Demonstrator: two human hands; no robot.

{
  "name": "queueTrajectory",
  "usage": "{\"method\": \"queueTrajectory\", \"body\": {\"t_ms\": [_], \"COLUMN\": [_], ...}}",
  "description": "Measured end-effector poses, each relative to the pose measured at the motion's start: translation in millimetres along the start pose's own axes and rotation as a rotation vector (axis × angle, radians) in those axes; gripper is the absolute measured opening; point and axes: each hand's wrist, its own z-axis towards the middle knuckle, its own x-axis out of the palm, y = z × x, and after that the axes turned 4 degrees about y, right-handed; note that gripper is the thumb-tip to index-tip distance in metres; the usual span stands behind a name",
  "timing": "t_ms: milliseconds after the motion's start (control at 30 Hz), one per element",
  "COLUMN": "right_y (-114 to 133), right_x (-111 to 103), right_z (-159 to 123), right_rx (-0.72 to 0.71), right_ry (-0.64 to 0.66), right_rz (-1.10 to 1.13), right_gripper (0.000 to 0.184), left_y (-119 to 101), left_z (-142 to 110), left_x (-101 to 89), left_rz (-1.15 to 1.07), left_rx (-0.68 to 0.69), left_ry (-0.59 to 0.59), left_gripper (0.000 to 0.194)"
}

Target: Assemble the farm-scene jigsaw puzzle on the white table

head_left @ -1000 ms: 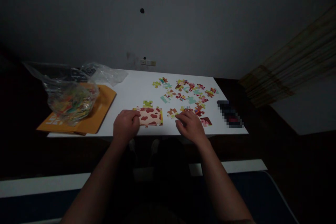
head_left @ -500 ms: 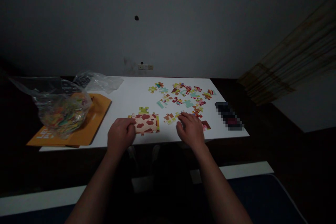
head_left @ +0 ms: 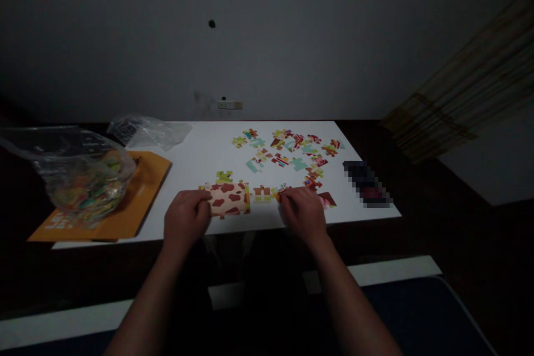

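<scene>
The brown-and-green piece (head_left: 257,191) now lies squarer and closer to the spotted block (head_left: 229,200), near side of worktop (head_left: 204,150); alignment apparently improved. Left hand (head_left: 186,217) touches block; right hand (head_left: 304,211), near loose pieces (head_left: 282,189). Neither grip determinable.

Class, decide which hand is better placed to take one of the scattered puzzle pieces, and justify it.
Probably the right hand: it is nearer the scattered puzzle pieces, while the left hand sits at the left edge of the brown-spotted section.
</scene>
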Motion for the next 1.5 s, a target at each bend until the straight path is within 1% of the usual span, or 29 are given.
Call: {"method": "queueTrajectory", "body": {"t_ms": [100, 300, 533, 933, 1500], "right_y": [-0.6, 0.5, -0.4, -1.3, -2.2], "right_x": [0.4, 2.9, 1.2, 4.7, 5.9], "right_z": [-3.4, -2.5, -2.0, -3.8, -3.2], "right_rx": [-0.033, -0.034, -0.029, -0.036, -0.063], "right_ry": [-0.013, 0.013, 0.033, 0.008, -0.008], "right_rz": [0.009, 0.015, -0.031, -0.071, -0.104], "right_gripper": [0.023, 0.023, 0.029, 0.036, 0.041], "left_y": [-0.2, -2.1, -2.5, -2.1, -0.4], "left_z": [0.6, 1.7, 2.2, 2.5, 2.2], "left_x": [-0.4, -2.2, -1.4, -2.4, -2.2], "left_rz": [0.001, -0.012, -0.031, -0.035, -0.038], "left_rx": [-0.015, -0.033, -0.033, -0.040, -0.024], "left_ry": [0.007, 0.006, -0.016, -0.004, -0.003], "left_gripper": [0.031, 0.030, 0.030, 0.029, 0.029]}}
